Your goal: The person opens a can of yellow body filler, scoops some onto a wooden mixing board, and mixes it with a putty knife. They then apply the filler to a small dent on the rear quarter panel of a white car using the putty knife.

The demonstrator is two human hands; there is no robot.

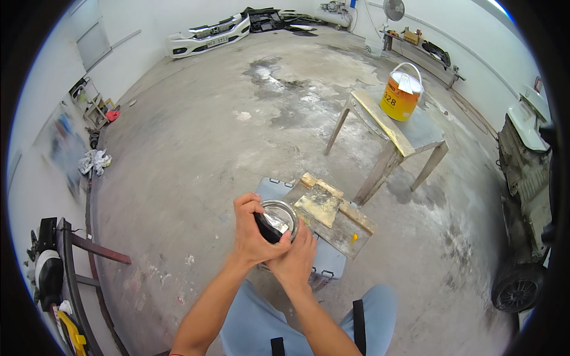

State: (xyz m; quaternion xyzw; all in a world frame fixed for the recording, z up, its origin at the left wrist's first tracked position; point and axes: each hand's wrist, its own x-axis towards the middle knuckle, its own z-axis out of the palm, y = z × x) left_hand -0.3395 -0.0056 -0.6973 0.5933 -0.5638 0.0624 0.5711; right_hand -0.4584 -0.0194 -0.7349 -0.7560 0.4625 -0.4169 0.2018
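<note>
Head camera, and both hands are occupied over the grey-blue box (274, 189)! Left hand (248, 232) grips a black curved piece (268, 229), fingers at its far end, thumb at the near; its long axis slants from far left to near right along the round metal tin (290, 210). Right hand (295, 254), nearer the tin, clasps its near-right side, left of the wooden board (350, 224).

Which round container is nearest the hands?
The round silver-rimmed tin, held between left hand and right hand; the yellow white-handled pail stands apart on a grey table.
</note>
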